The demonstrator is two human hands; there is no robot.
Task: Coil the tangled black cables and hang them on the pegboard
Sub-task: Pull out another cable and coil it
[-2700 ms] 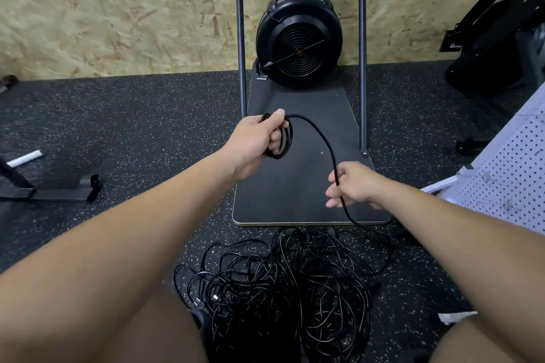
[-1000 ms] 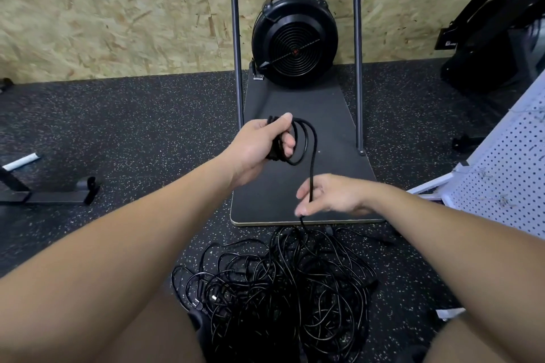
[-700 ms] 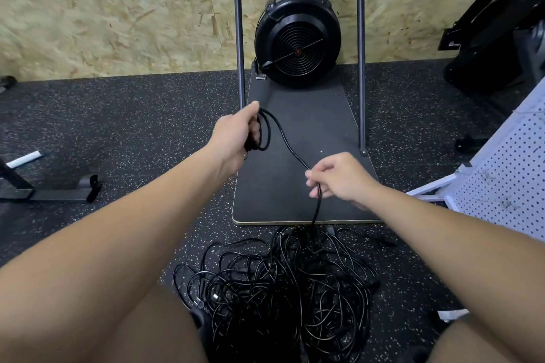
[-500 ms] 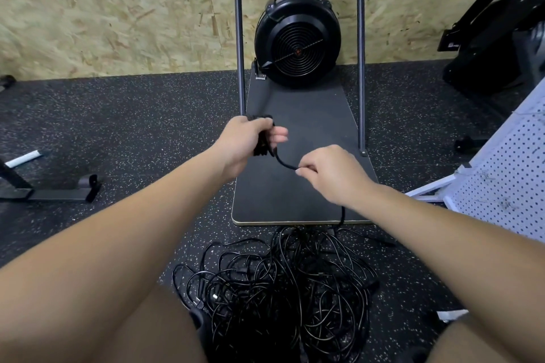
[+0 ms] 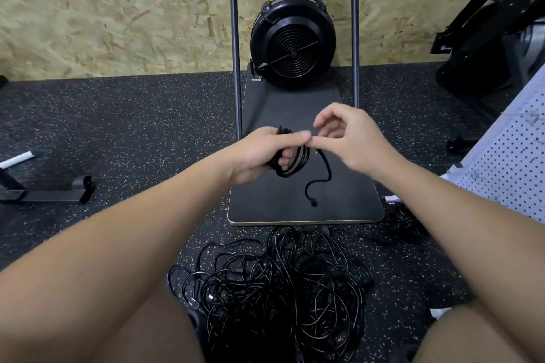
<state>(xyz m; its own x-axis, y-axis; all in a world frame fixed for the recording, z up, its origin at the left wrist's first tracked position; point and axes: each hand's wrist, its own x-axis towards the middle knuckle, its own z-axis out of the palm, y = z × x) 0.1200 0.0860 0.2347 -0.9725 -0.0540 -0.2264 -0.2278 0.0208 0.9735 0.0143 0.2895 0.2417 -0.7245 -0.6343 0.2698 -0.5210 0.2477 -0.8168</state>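
Note:
My left hand [image 5: 259, 153] is shut on a small coil of black cable [image 5: 298, 160], held above a black platform. The cable's free end [image 5: 320, 183] dangles from the coil with its plug hanging just over the platform. My right hand [image 5: 351, 141] is beside the coil, fingertips pinching the cable where it meets my left thumb. A big tangled heap of black cables [image 5: 283, 289] lies on the floor in front of me. The white pegboard [image 5: 507, 162] leans at the right edge.
A black platform [image 5: 348, 206] with a round black fan unit [image 5: 293, 44] and two upright poles stands ahead against a chipboard wall. A black metal foot [image 5: 59, 190] lies at left. Dark equipment [image 5: 486, 47] sits at the back right. Another small cable bundle [image 5: 407, 221] lies by the pegboard.
The cable's tail has come free of the floor heap and now dangles from the coil. My right hand rose up to the coil and my left hand holds more loops.

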